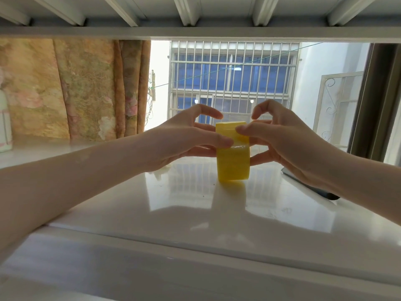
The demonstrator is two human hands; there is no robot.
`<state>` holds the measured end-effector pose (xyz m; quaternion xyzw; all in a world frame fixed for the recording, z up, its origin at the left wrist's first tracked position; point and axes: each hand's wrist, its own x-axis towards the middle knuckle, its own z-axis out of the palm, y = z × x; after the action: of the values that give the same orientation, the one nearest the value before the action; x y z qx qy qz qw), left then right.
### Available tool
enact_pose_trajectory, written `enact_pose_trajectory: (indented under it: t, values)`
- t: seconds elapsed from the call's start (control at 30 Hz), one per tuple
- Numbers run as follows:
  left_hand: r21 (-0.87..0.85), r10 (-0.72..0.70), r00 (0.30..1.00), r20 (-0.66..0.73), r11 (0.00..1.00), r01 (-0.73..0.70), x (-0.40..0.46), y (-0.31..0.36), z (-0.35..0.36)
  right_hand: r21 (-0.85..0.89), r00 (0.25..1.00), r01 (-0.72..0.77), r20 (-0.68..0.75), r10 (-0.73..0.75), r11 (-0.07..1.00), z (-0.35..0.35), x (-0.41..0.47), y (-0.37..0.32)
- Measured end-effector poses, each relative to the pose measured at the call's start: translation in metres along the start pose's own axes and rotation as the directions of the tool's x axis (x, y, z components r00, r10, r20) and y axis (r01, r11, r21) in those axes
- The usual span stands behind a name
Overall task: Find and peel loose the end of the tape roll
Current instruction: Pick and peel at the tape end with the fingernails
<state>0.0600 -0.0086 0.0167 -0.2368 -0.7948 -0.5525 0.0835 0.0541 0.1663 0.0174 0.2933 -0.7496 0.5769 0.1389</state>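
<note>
The yellow tape roll (pixel 233 153) stands on edge on the glossy surface (pixel 195 203), clasped between both grips; left hand (pixel 184 137) steadies it, right hand (pixel 280 137) thumb presses its face; probably end located, peeling hardly begun.

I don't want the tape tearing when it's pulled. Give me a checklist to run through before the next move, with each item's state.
1. Yellow tape roll upright on its edge on the white counter: ok.
2. Left hand steadying the roll: ok.
3. Right hand thumb on the roll's face: ok.
4. Tape end lifted free: cannot tell.
5. Dark object behind the right wrist clear of the roll: ok.
</note>
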Motion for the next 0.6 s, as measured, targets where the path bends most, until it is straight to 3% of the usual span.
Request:
enact_pose_trajectory:
  t: [0.6]
  values:
    - [0.008, -0.006, 0.993, -0.114, 1.000, 0.007, -0.0005, 0.0041, 0.0044, -0.042, 0.999, -0.036, -0.024, 0.035, 0.998, 0.0035, -0.0013, -0.0017]
